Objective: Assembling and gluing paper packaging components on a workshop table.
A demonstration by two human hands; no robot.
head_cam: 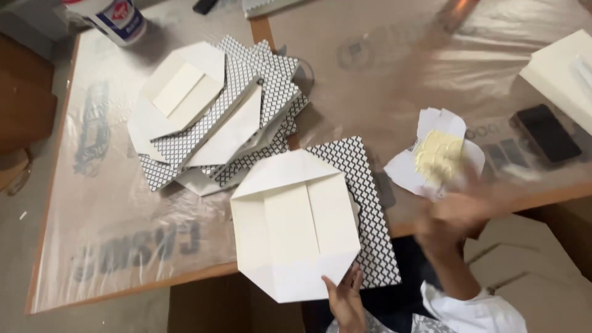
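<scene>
Left hand [345, 299] at the bottom edge of the view, fingers spread flat and open, tips pressing the near corner of the folded white paper piece [295, 225]; nothing clasped. Right hand [459, 213] lifted just past the table's near edge, motion-blurred; whether its fingers are open or curled cannot be told. A white sleeve [472, 311] shows below it.

Left to right across the table [123, 246], which is covered in clear plastic sheet:

- Far left corner: a white tub with a red and blue label [114, 18], partly cut off by the frame.
- Left of centre: a fanned stack of folded pieces [216, 117], white faces and black-and-white patterned backs mixed, well apart from both hands.
- Centre: the folded white paper piece, flaps turned in, pointed flap away from the person, long axis running near to far with a slight tilt. It overhangs the near edge of the table and lies on a black-and-white patterned sheet [367, 209] that shows along its right side.
- Right of centre: a scrap of white paper carrying a yellowish smear [439, 157], probably paste, just beyond the blurred right hand.
- Far right: a dark phone [547, 132] and a white box [561, 71].

Key relation: the white piece lies directly ahead of the left hand, touching it; the right hand is nearer the smeared scrap.
</scene>
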